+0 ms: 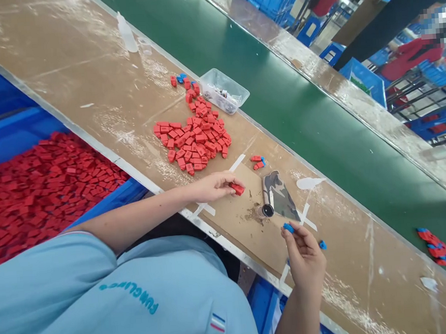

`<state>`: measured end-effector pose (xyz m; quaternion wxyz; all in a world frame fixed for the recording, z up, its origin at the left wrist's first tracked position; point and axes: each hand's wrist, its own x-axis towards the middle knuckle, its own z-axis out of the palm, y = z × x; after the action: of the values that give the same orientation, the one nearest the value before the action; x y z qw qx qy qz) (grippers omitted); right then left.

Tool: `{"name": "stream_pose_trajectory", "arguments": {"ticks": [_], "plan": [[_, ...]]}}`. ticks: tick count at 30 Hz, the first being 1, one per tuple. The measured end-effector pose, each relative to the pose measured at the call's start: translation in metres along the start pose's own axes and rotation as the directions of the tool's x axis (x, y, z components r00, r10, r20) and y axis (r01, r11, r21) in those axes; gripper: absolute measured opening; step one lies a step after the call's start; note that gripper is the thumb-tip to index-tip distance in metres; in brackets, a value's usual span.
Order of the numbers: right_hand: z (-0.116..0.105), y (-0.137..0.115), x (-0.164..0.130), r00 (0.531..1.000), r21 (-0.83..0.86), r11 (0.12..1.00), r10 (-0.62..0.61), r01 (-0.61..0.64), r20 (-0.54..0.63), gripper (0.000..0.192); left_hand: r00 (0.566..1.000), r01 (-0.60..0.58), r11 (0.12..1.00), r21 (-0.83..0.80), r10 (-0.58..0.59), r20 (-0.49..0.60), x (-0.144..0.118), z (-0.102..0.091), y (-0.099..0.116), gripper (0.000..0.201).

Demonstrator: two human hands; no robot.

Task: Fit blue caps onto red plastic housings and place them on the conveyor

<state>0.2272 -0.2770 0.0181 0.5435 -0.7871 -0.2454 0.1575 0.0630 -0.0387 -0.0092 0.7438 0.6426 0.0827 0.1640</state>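
My left hand (217,185) is closed on a small red plastic block (237,189) over the cardboard sheet on the bench. Between thumb and fingertips of my right hand (306,253) sits a small blue plastic piece (288,227). The two parts are apart. Between my hands stands a small round cup (266,211) with a dark top, beside a folded camouflage cloth (280,196). A few red blocks with blue ends (258,161) lie beyond the cloth. Another blue piece (322,244) rests right of my right hand.
A pile of red blocks (198,138) and a clear plastic tub (225,90) are ahead to the left. A blue bin (96,209) of red blocks stands left. The green belt (279,92) runs behind, carrying red-and-blue pieces (438,248). A white bottle (126,34) stands far left.
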Motion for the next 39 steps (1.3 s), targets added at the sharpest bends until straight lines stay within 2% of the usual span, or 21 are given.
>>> {"name": "stream_pose_trajectory", "arguments": {"ticks": [3, 6, 9, 13, 17, 21, 24, 29, 34, 39], "plan": [[0.006, 0.002, 0.003, 0.997, -0.005, 0.997, -0.074, 0.074, 0.037, 0.034, 0.997, 0.068, 0.988, -0.140, -0.061, 0.054, -0.006, 0.013, -0.004, 0.018], [0.008, 0.003, 0.006, 0.989, -0.048, 0.989, -0.133, 0.137, 0.063, 0.033, 0.994, 0.091, 0.964, -0.249, -0.073, 0.084, -0.009, 0.022, -0.004, 0.021], [0.007, -0.001, 0.008, 0.976, -0.213, 0.955, -0.189, 0.208, 0.104, 0.029, 0.992, 0.098, 0.950, -0.296, -0.070, 0.103, -0.011, 0.026, -0.003, 0.024], [0.007, -0.013, 0.010, 0.943, -0.440, 0.835, -0.307, 0.332, 0.129, 0.023, 0.981, 0.157, 0.948, -0.277, -0.118, 0.151, -0.013, 0.028, -0.005, 0.025], [0.010, -0.018, 0.015, 0.873, -0.483, 0.730, -0.445, 0.483, 0.200, 0.020, 0.981, 0.179, 0.947, -0.266, -0.153, 0.116, -0.015, 0.029, -0.011, 0.028], [0.012, -0.016, 0.024, 0.813, -0.516, 0.637, -0.524, 0.572, 0.255, 0.020, 0.979, 0.191, 0.945, -0.265, -0.164, 0.119, -0.013, 0.034, -0.011, 0.029], [0.013, -0.016, 0.028, 0.781, -0.528, 0.587, -0.549, 0.614, 0.298, 0.021, 0.981, 0.176, 0.961, -0.214, -0.152, 0.123, -0.011, 0.039, -0.010, 0.029], [0.017, -0.017, 0.032, 0.742, -0.525, 0.536, -0.569, 0.661, 0.354, 0.018, 0.983, 0.180, 0.970, -0.166, -0.173, 0.052, -0.008, 0.047, -0.017, 0.026], [0.019, -0.015, 0.035, 0.698, -0.525, 0.477, -0.600, 0.705, 0.391, 0.017, 0.995, 0.093, 0.981, -0.173, -0.097, -0.015, -0.007, 0.050, -0.024, 0.029], [0.019, -0.015, 0.036, 0.686, -0.543, 0.445, -0.603, 0.712, 0.406, 0.018, 0.997, 0.060, 0.991, -0.118, -0.065, -0.037, -0.006, 0.050, -0.023, 0.029]]}}
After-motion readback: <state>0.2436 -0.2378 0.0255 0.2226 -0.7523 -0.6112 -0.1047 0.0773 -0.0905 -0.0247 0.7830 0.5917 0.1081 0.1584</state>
